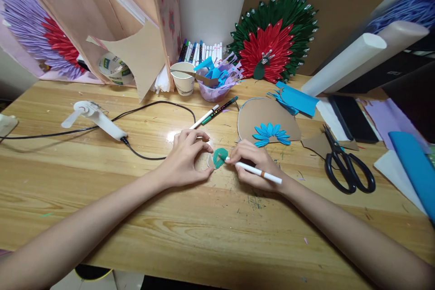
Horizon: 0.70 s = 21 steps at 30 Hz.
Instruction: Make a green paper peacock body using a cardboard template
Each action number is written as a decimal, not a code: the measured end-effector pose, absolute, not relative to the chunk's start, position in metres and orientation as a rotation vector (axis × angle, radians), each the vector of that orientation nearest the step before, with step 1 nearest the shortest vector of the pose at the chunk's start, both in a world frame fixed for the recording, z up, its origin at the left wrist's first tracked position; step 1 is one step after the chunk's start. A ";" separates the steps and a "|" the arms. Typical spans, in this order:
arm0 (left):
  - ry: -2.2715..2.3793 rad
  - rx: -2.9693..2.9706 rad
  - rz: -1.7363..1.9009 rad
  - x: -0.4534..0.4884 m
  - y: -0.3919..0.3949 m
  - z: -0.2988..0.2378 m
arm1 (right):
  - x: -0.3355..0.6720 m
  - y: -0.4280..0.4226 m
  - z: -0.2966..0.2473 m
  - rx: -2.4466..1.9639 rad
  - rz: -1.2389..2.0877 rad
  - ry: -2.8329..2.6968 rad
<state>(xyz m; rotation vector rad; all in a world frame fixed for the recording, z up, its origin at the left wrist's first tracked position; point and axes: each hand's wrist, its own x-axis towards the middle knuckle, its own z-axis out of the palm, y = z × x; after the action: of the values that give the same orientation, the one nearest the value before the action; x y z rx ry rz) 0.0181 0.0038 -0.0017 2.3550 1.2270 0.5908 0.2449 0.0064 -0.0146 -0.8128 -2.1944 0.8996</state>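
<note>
Between my hands, on the wooden table [142,217], lies a small cardboard cutout [220,157] with a green-coloured rounded part and a paler part at its left. My left hand [190,156] pinches the cutout's left edge between thumb and fingers. In my right hand [253,163] is a white marker pen [260,171] with a brown band, its tip on the green area. Just beyond, a capped white marker [205,116] and a dark green-ended marker [220,110] lie side by side. To the right is a rounded cardboard piece [251,115] bearing blue paper petals [271,135].
Black-handled scissors [348,167] and a phone [353,118] lie at the right. A corded white handheld fan [98,120] is at the left. Behind stand a paper cup [183,84], a bowl of paper scraps [217,93] and a green-and-red paper peacock [275,38].
</note>
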 end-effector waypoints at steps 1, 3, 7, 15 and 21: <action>1.228 2.355 0.590 0.018 0.004 -0.002 | 0.245 0.006 -0.015 -0.769 0.926 -2.219; 1.229 2.353 0.591 0.018 0.004 -0.002 | 0.245 0.006 -0.014 -0.757 0.924 -2.228; 1.227 2.355 0.596 0.018 0.003 -0.002 | 0.245 0.006 -0.015 -0.764 0.861 -2.248; 1.230 2.364 0.591 0.017 0.003 -0.002 | 0.245 0.004 -0.014 -0.716 0.831 -2.270; 1.229 2.364 0.588 0.018 0.003 -0.002 | 0.246 0.004 -0.016 -0.782 0.823 -2.270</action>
<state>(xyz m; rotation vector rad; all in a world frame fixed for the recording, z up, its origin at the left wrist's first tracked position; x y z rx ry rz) 0.0180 0.0031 -0.0016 2.3644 1.2286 0.5883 0.2456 0.0043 -0.0161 -0.7818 -2.2698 0.8234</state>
